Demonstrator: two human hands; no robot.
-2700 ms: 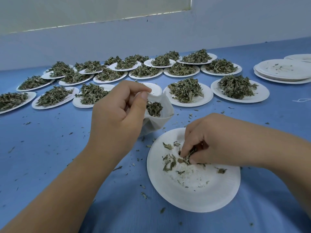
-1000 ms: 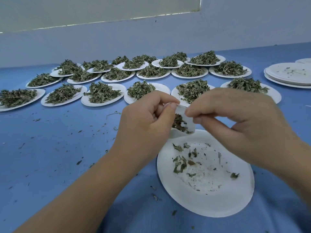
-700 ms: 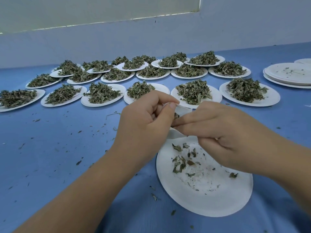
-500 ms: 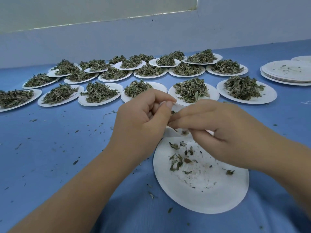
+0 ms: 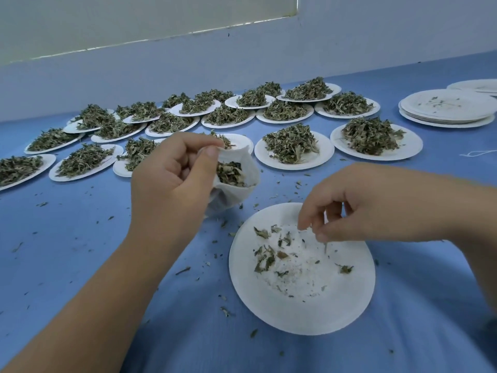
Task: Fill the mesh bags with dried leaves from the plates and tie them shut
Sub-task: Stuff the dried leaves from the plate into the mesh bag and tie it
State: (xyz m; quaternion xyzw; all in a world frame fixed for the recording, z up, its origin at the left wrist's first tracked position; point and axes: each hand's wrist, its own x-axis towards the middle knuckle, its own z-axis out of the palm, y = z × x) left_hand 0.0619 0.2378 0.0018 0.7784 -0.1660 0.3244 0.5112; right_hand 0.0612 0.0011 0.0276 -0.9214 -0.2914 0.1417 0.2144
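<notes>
Blue table [image 5: 67,238]: leaf-heaped plates [image 5: 322,155], plate stack [image 5: 443,109] (crumbs [image 5: 183,270] scattered).

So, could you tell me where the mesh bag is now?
The mesh bag is left of centre in the head view, held by the left hand, just beyond the nearly empty plate.

A fine white mesh bag [image 5: 236,192] of soft, limp cloth, creased and sagging, holds dried leaves [image 5: 230,173] that look brittle, crinkled and matt grey-green. The near plate [image 5: 301,305] is white paper, matt, with a smooth rim and a well dusted with pale powdery crumbs. The same matt paper makes up the stacked plates [image 5: 443,122] at far right and the heaped plates [image 5: 324,154] beyond. The table cover [image 5: 80,238] is blue cloth, matt and faintly ribbed, littered with dry flakes. A thin white string [image 5: 478,153] lies on it. The wall [image 5: 242,57] behind looks smooth, painted and dull.
</notes>
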